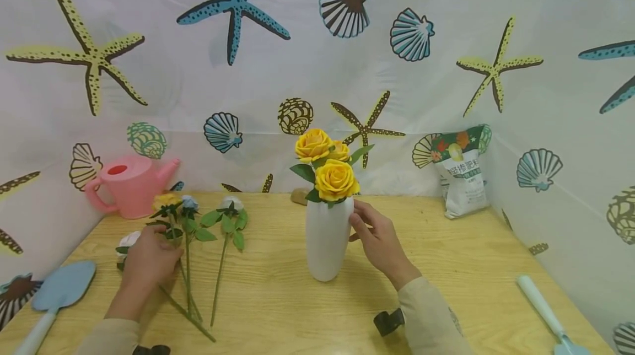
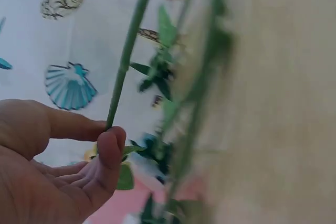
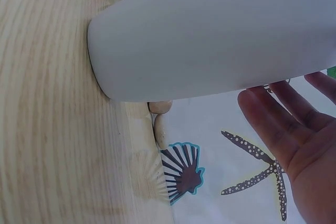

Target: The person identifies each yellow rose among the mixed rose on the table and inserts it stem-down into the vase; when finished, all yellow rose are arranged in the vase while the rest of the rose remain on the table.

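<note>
My left hand [image 1: 151, 258] pinches a green flower stem [image 2: 128, 51] between thumb and forefinger at the table's left. An orange-yellow flower [image 1: 167, 200] shows just above this hand. Beside it lie a blue flower [image 1: 189, 204] and a white flower [image 1: 231, 204] with long leafy stems; another white bloom [image 1: 130, 240] is partly hidden behind the hand. A white vase [image 1: 324, 242] stands upright near the middle, with several yellow roses [image 1: 336, 179] in its mouth. At the vase's right side, my right hand [image 1: 379, 236] rests its relaxed fingertips [image 3: 256, 103] against the wall.
A pink watering can [image 1: 134, 187] stands at the back left. The blue trowel [image 1: 64, 286] lies front left, and another pale-handled tool [image 1: 543, 305] front right. Against the back right curtain leans a fertilizer bag [image 1: 461, 178]. A brown stone [image 1: 300, 196] sits behind the vase.
</note>
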{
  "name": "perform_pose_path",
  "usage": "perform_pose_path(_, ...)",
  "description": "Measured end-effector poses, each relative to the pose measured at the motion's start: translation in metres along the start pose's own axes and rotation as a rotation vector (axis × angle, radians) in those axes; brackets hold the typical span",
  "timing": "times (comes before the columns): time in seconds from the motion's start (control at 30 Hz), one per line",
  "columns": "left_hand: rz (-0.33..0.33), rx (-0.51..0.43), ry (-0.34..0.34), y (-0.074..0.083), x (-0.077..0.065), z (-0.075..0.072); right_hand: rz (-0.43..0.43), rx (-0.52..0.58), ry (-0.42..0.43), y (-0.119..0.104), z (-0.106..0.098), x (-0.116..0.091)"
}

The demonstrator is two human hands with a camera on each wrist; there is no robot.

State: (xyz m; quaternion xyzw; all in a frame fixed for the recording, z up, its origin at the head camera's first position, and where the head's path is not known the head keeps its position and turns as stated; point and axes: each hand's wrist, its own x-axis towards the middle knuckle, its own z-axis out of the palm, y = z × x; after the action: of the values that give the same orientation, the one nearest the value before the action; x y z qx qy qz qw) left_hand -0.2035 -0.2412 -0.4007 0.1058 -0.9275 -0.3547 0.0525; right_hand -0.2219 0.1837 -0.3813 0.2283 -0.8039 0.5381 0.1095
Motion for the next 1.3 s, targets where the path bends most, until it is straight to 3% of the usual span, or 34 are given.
perform_pose_path(0.17,0.104,-0.109,0.210,0.037,-0.016,-0.008,0.008,-0.002,0.004,0.000,-0.001,0.000)
perform_pose_path(0.27,0.201,-0.254,0.347,0.070,-0.028,-0.012,0.009,-0.002,0.005,0.000,-0.001,0.001)
perform_pose_path(0.4,0.451,-0.448,0.519,0.116,-0.043,-0.009,0.006,-0.002,0.005,0.000,-0.001,0.000)
perform_pose_path(0.53,0.735,-0.558,0.646,0.156,-0.051,-0.004,0.013,0.000,0.004,-0.001,-0.002,0.001)
perform_pose_path(0.63,0.877,-0.642,0.696,0.184,-0.055,0.000,0.022,0.003,0.000,-0.001,-0.001,0.001)
perform_pose_path(0.87,1.126,-0.860,0.873,0.236,-0.061,0.010,0.023,0.000,-0.001,-0.002,0.000,0.000)
perform_pose_path(1.03,1.214,-0.888,0.897,0.254,-0.066,0.017,0.004,-0.001,0.002,-0.003,0.000,0.000)
perform_pose_path(1.3,1.238,-0.782,0.809,0.256,-0.066,0.036,-0.027,0.011,0.009,-0.002,0.000,0.001)
